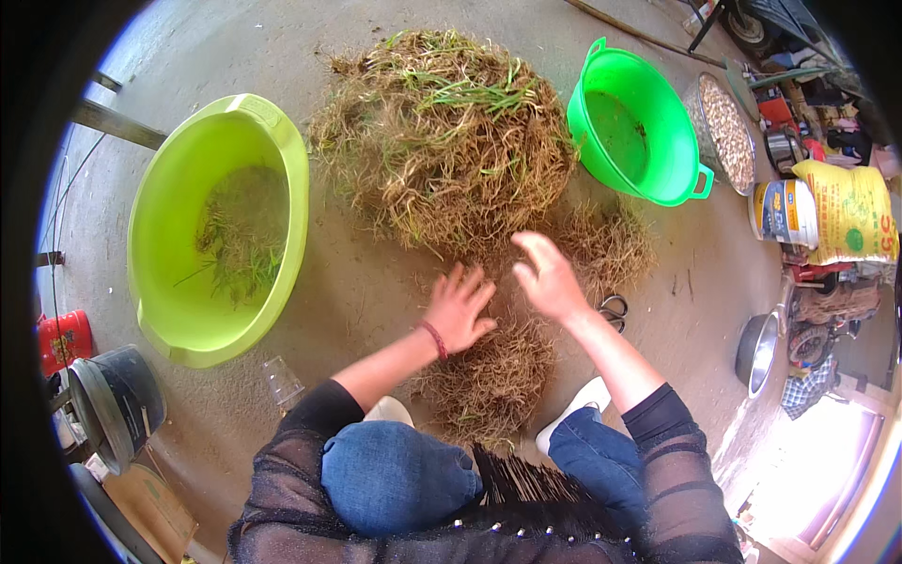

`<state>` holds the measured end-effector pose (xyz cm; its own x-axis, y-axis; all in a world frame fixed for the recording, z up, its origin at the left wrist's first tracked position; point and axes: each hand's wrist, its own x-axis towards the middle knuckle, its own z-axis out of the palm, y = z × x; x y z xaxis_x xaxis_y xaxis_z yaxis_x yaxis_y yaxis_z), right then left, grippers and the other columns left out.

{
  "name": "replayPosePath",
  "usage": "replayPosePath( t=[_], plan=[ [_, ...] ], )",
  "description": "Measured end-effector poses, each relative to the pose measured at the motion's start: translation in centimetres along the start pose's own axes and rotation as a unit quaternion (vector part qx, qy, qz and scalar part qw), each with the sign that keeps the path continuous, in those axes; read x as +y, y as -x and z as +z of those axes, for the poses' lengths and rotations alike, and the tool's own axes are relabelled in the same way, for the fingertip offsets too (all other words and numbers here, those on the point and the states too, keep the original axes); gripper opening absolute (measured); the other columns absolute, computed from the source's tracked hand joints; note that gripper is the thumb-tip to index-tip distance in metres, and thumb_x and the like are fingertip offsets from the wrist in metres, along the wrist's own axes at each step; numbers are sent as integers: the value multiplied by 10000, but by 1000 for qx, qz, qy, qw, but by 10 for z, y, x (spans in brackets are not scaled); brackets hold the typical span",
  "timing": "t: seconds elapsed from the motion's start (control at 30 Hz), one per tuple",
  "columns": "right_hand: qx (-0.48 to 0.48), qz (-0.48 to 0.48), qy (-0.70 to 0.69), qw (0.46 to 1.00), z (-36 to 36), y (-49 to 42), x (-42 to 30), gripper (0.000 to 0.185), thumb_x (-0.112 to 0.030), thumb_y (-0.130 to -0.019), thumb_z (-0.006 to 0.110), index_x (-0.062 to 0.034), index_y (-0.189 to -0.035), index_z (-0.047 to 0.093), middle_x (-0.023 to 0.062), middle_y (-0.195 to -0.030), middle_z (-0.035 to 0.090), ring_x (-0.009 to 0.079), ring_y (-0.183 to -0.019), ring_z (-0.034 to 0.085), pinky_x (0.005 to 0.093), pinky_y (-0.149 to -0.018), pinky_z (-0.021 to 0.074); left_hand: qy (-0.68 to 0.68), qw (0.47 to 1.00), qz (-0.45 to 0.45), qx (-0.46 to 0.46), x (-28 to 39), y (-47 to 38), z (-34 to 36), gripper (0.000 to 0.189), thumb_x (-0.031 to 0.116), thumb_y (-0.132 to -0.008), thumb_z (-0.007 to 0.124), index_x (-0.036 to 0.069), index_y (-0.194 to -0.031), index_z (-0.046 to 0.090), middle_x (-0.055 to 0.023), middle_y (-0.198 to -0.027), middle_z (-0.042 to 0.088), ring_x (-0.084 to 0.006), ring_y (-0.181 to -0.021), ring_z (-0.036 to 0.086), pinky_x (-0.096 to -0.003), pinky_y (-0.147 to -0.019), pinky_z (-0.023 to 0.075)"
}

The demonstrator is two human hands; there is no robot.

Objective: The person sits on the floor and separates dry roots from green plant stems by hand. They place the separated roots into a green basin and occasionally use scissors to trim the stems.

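Observation:
My left hand (459,309) is spread, palm down, just above the near end of the loose plant matter, with a red bracelet at its wrist. My right hand (550,276) hovers beside the roots, fingers apart and slightly blurred. Beyond both hands rises a large heap of rooty grass-like plants (451,141), brown with green blades. A smaller pile of brown roots (493,381) lies between my feet, and another root pile (606,247) is right of my right hand. Black-handled scissors (614,310) lie on the floor by my right forearm, their blades hidden.
A yellow-green plastic tub (296,211) with some grass inside stands left. At the upper right are a green plastic basin (634,120) and a metal basin of pale pieces (726,134). A steel bowl (757,356) sits right; a clear plastic cup (283,381) lies left of my knee.

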<state>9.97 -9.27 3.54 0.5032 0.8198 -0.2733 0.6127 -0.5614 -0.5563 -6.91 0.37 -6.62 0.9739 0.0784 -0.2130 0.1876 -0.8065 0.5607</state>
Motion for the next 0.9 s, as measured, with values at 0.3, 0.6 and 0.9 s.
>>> replayPosePath(
  t=[0.3,0.6,0.9],
  plan=[
    [278,-142,62,948,-61,-149,-51,701,-215,-806,694,-125,-1415,360,211,-1455,328,340,-1344,335,436,-1064,343,88,979,167,-81,55,57,52,621,413,-846,614,97,-1346,426,-187,-1436,350,-364,-1346,312,-527,-1070,277],
    [251,-128,223,933,-8,-133,-48,238,-114,-850,629,-147,-1086,628,80,-1137,589,285,-1107,485,497,-970,364,227,968,94,55,30,19,15,466,297,-868,629,49,-1247,520,-168,-1216,578,-332,-1169,522,-479,-971,386],
    [35,-85,75,993,81,2,-23,259,-56,-866,580,-127,-1114,608,75,-1130,546,250,-1003,540,423,-954,448,196,980,43,16,-1,12,8,424,211,-808,669,48,-1179,543,-186,-1130,589,-387,-1054,550,-479,-886,429]
  ],
)
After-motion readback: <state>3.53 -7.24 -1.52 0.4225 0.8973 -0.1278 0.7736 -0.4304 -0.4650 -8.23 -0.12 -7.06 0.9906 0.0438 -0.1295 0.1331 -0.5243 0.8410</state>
